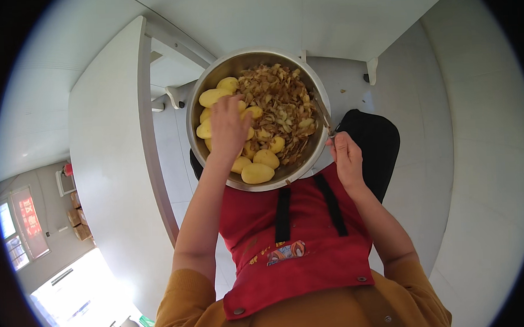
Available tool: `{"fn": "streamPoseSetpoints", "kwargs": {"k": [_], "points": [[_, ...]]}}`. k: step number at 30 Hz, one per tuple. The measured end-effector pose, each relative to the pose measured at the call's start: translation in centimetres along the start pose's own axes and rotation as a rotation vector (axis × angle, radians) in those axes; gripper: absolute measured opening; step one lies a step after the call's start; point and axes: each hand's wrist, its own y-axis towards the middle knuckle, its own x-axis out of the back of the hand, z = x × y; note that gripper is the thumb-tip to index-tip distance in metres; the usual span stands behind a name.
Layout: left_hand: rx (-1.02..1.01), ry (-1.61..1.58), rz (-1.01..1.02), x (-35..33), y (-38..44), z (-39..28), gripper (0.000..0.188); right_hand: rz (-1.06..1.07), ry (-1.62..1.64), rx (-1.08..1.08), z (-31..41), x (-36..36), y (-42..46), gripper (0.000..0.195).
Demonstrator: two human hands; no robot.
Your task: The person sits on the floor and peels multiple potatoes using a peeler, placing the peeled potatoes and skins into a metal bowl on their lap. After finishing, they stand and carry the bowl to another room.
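A wide stainless-steel bowl (263, 187) rests over my lap. Peeled yellow potatoes (258, 173) fill its left and near side, while a heap of brown potato peelings (276, 97) covers the right. My left hand (230, 125) reaches palm down over the potatoes at the left. Its fingertips are among them, and the palm's underside is hidden, so whether it grips one cannot be seen. At the bowl's right rim, my right hand (348, 157) holds a narrow metal peeling tool (323, 110), perhaps a knife or peeler, by its handle. The blade slants inward over the rim.
A red apron (297, 258) with black straps covers my front. White panelled furniture (111, 117) stands close at the left, with another white panel (255, 19) ahead. Small scraps (343, 91) lie on the grey tiled floor. Cardboard boxes (78, 219) are stacked far left.
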Motion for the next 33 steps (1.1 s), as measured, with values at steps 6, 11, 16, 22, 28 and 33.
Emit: {"fn": "streamPoseSetpoints", "kwargs": {"k": [6,11,16,22,28,33], "points": [[0.050,0.101,0.186,-7.0,4.0,-1.5,0.049,0.065,0.028,-0.016,0.5,-2.1,0.7,0.042],[0.104,0.339,0.289,-11.2,2.4,-3.1,0.056,0.049,0.079,-0.044,0.5,-1.8,1.2,0.043],[-0.094,0.203,0.452,-10.6,-3.3,-6.1,0.031,0.054,0.057,-0.024,-0.6,-1.4,2.0,0.042],[0.181,0.242,1.024,-3.9,4.3,-8.8,0.033,0.029,0.065,-0.024,-0.7,-0.4,2.6,0.042],[-0.270,-0.100,0.139,-10.0,6.8,-4.5,0.035,0.024,0.083,-0.044,-0.6,-0.4,2.4,0.041],[-0.187,0.010,0.595,-9.9,3.1,-3.7,0.040,0.020,0.055,-0.035,-0.5,0.1,2.5,0.040]]}}
